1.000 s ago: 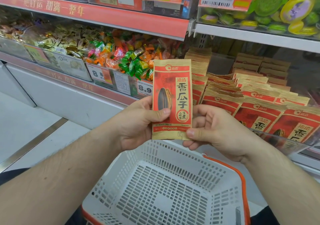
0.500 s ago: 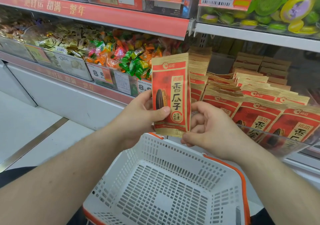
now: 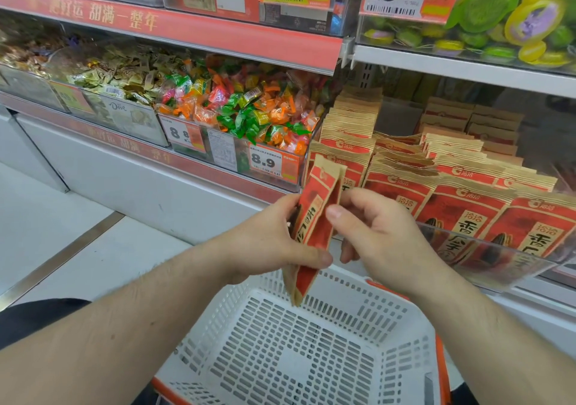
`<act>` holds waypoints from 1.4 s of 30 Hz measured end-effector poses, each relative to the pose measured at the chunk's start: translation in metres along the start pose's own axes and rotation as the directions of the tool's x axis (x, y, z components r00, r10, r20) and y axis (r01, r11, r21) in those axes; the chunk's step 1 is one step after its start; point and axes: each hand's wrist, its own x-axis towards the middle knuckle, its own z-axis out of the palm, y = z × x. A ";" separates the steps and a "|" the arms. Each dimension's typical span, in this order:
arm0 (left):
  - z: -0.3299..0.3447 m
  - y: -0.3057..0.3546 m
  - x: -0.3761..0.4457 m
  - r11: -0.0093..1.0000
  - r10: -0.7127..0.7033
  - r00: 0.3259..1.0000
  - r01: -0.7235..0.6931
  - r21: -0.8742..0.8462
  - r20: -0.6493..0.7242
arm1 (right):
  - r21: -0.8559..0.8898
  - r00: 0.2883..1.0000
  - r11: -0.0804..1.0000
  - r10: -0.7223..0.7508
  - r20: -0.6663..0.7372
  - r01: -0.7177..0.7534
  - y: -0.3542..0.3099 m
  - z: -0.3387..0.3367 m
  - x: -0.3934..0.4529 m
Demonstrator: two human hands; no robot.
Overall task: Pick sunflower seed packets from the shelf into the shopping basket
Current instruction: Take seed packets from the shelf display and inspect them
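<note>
While gripped low by the left hand [image 3: 274, 242] and steadied near the top by the right hand's [image 3: 374, 233] thumb and fingers, turned edge-on above the basket [image 3: 218, 317]: the seed packet [image 3: 314, 227]. Best lowered straight, released past the near rim. Basket floor bare; shelf guard [image 3: 486, 258] close at right.

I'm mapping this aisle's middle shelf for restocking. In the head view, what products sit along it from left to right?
Gold-wrapped candies → Dove bin → bright orange and green wrapped candies → 8.9 price tag → stacked sunflower seed packets, which run on to the right edge.
</note>
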 end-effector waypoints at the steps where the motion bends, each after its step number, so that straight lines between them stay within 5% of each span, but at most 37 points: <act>1: 0.001 -0.001 0.000 1.000 -0.005 1.000 0.005 0.002 0.031 | -0.009 1.000 1.000 -0.012 -0.024 0.012 0.000 0.000 0.000; 8: 0.007 -0.001 0.004 0.985 0.083 0.994 -0.092 -0.144 -0.066 | 0.151 0.997 0.986 0.061 0.049 -0.068 0.003 0.005 0.002; 13: 0.002 0.003 0.003 0.914 0.083 0.992 -0.036 -0.404 0.098 | 0.407 0.985 0.902 0.092 0.148 -0.145 -0.001 0.004 0.003; 22: 0.007 0.002 0.003 0.892 0.097 0.983 -0.016 -0.451 0.159 | 0.433 0.981 0.889 0.076 0.179 -0.148 0.004 0.003 0.004; 28: 0.000 0.009 0.004 0.909 0.014 0.998 -0.036 -0.416 -0.056 | 0.171 0.989 0.982 0.058 0.134 -0.080 0.005 0.002 0.005; 35: -0.009 0.012 0.006 0.841 -0.090 0.967 -0.053 -0.538 -0.237 | -0.291 0.906 0.956 0.159 0.393 -0.042 -0.005 -0.005 0.001; 42: -0.008 0.013 0.006 0.828 -0.081 0.969 -0.066 -0.557 -0.235 | -0.328 0.862 0.944 0.205 0.464 -0.049 -0.006 -0.004 -0.001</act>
